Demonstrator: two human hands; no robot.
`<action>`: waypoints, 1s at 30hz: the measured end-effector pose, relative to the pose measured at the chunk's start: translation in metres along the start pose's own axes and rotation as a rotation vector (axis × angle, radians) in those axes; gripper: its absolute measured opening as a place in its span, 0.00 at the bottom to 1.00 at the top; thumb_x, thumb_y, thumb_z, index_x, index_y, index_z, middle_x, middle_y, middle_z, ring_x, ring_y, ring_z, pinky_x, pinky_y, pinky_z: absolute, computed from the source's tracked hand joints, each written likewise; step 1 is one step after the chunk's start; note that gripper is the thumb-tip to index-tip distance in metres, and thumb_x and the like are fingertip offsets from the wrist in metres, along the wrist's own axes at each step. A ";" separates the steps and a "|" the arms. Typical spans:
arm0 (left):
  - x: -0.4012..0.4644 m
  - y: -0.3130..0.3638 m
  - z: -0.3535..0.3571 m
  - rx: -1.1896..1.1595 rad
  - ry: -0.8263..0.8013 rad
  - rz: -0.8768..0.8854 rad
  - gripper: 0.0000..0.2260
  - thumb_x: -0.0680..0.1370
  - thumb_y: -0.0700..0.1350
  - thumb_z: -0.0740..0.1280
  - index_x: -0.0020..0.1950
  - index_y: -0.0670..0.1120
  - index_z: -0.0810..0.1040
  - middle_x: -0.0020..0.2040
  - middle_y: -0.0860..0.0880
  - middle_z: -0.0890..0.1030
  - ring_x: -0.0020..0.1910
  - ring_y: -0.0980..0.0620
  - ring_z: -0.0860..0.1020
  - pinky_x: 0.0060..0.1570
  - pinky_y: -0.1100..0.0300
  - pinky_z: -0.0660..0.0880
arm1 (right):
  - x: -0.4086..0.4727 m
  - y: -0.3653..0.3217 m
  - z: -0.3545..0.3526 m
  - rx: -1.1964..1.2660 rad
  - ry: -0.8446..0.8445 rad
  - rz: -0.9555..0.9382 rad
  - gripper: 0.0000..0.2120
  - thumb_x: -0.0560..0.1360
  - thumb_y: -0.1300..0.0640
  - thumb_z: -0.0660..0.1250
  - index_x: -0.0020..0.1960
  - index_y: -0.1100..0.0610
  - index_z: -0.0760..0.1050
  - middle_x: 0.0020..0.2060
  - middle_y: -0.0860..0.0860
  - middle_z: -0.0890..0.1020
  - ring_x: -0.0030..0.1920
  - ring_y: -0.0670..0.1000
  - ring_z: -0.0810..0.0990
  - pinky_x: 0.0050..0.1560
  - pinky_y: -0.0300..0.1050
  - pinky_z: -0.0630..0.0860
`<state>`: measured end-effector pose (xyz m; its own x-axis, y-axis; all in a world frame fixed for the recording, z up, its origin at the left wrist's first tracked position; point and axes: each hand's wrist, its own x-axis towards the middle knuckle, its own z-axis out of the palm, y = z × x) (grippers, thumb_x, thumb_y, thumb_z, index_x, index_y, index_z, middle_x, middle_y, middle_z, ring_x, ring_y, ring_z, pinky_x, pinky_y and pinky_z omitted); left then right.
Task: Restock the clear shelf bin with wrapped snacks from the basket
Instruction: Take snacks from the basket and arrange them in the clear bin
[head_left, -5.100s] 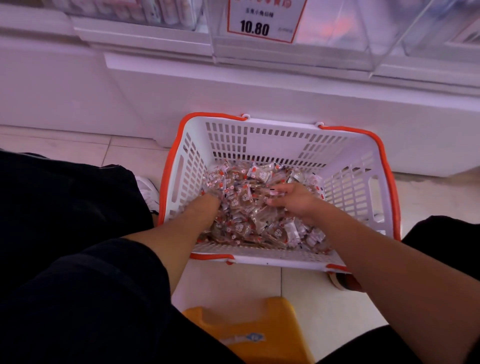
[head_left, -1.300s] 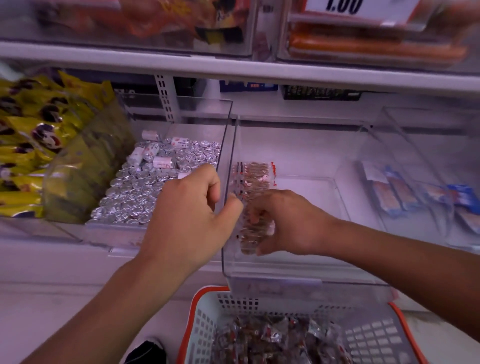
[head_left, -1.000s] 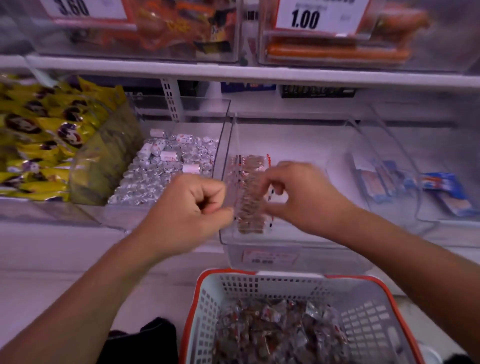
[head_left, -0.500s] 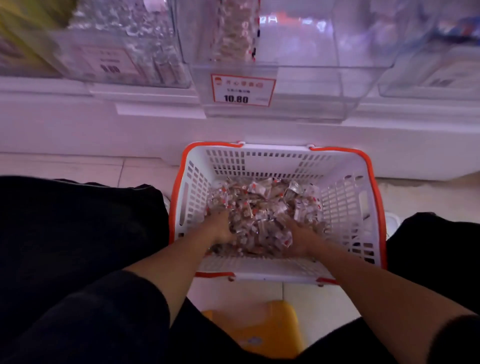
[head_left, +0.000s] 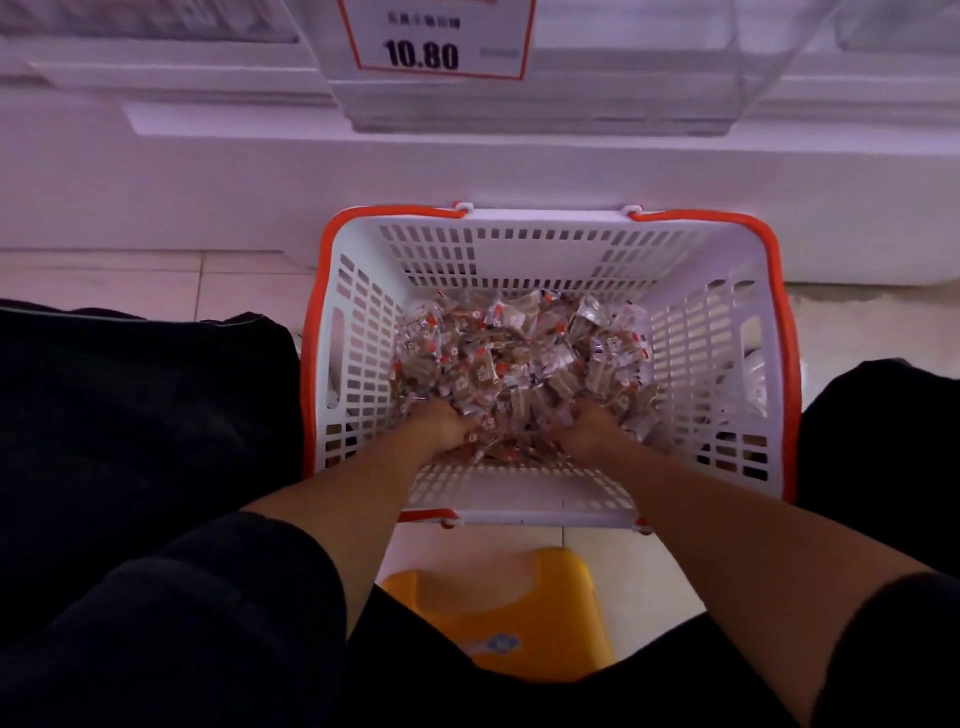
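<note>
both hands are in the basket (head_left: 363, 374), at the near edge of the snacks (head_left: 519, 358). left hand (head_left: 441, 428) and right hand (head_left: 589, 434) dig into the pile; fingers are hidden, so i cannot tell the grip.

The basket (head_left: 358, 364) sits on the floor (head_left: 104, 283) below the bin (head_left: 545, 111). Snacks (head_left: 519, 358) lie in it, both hands, left (head_left: 441, 428) and right (head_left: 589, 434), among them. A stool (head_left: 498, 608) stands nearer.

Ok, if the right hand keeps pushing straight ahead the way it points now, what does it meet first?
More wrapped snacks: the right hand is already dug into the heap, pointing towards the basket's far wall. That wall comes only after the pile; depth is hard to judge.
</note>
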<state>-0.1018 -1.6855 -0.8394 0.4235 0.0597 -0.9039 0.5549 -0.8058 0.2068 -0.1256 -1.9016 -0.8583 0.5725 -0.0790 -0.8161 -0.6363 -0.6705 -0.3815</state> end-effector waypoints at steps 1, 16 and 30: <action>0.002 0.001 0.001 -0.005 0.012 -0.021 0.29 0.80 0.58 0.65 0.65 0.33 0.75 0.63 0.32 0.76 0.60 0.36 0.77 0.60 0.49 0.74 | 0.002 -0.004 0.003 0.042 0.011 -0.006 0.12 0.77 0.59 0.69 0.38 0.57 0.69 0.37 0.54 0.75 0.39 0.46 0.76 0.44 0.40 0.68; 0.004 0.005 0.009 -0.071 0.151 -0.107 0.11 0.81 0.42 0.65 0.58 0.37 0.80 0.55 0.39 0.82 0.54 0.40 0.80 0.48 0.51 0.77 | -0.007 -0.041 -0.027 -0.329 -0.029 -0.128 0.13 0.75 0.55 0.70 0.57 0.60 0.78 0.51 0.57 0.82 0.49 0.56 0.80 0.46 0.42 0.76; 0.008 -0.003 0.017 -0.939 -0.249 -0.247 0.10 0.81 0.34 0.61 0.40 0.41 0.72 0.34 0.46 0.67 0.31 0.53 0.67 0.27 0.64 0.72 | -0.006 -0.057 0.011 0.563 -0.197 -0.016 0.09 0.80 0.60 0.66 0.43 0.54 0.69 0.39 0.54 0.79 0.34 0.49 0.78 0.34 0.44 0.76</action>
<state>-0.1121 -1.6926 -0.8535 0.1178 -0.0494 -0.9918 0.9930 0.0110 0.1174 -0.0987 -1.8547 -0.8362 0.5122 0.1025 -0.8527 -0.8352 -0.1722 -0.5223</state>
